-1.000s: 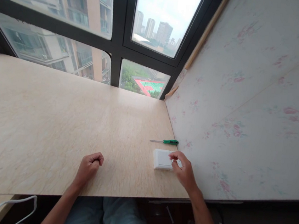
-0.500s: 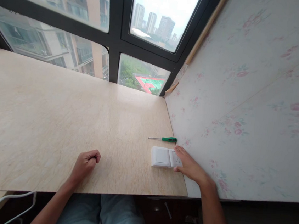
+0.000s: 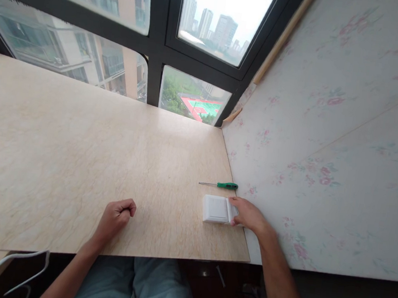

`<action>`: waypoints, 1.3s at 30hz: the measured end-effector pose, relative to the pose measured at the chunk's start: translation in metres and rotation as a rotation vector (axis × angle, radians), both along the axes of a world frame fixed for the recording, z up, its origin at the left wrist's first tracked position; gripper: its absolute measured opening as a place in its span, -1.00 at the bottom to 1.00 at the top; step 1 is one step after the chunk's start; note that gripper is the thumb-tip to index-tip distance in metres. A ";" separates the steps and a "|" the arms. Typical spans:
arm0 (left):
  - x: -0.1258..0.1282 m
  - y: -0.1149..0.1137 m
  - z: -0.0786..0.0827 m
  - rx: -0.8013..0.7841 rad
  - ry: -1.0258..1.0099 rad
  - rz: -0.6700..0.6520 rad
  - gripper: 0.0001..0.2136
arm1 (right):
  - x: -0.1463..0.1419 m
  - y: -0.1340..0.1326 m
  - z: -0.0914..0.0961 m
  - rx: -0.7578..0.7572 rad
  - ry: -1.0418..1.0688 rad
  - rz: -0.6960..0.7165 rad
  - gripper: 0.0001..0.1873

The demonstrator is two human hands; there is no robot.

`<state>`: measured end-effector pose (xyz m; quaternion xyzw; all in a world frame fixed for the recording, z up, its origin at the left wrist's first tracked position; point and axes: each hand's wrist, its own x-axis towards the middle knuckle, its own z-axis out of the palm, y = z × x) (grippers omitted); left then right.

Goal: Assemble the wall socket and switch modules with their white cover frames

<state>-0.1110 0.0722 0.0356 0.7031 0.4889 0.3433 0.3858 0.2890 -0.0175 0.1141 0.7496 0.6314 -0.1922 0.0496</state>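
A white wall switch plate (image 3: 215,209) lies flat on the marble-patterned desk (image 3: 77,155) near its right edge. My right hand (image 3: 247,215) curls around the plate's right side, thumb and fingers gripping a second white piece that is mostly hidden under the hand. A small green-handled screwdriver (image 3: 220,185) lies just beyond the plate, its tip pointing left. My left hand (image 3: 117,217) rests on the desk near the front edge, closed in a loose fist with nothing visible in it.
A floral-papered wall (image 3: 327,148) runs along the desk's right edge. Dark-framed windows (image 3: 155,54) stand at the back. A white wire frame (image 3: 9,266) shows at the lower left, below the desk front. My knees are under the desk.
My right hand shifted from above the plate to its right side and closed on the white piece there. The left fist stayed put.
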 end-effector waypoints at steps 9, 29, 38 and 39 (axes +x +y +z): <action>0.028 -0.007 -0.010 -0.023 0.107 0.042 -0.84 | 0.000 0.000 0.001 0.011 0.018 0.030 -0.19; 0.092 0.010 0.009 0.258 0.322 -0.509 -0.14 | -0.082 0.015 -0.019 0.207 0.309 0.216 -0.27; -0.011 0.012 0.004 0.232 0.351 -0.306 -0.11 | -0.166 0.054 -0.035 0.342 0.412 0.380 -0.14; -0.022 0.012 0.003 0.234 0.355 -0.284 -0.11 | -0.177 0.060 -0.034 0.343 0.414 0.404 -0.13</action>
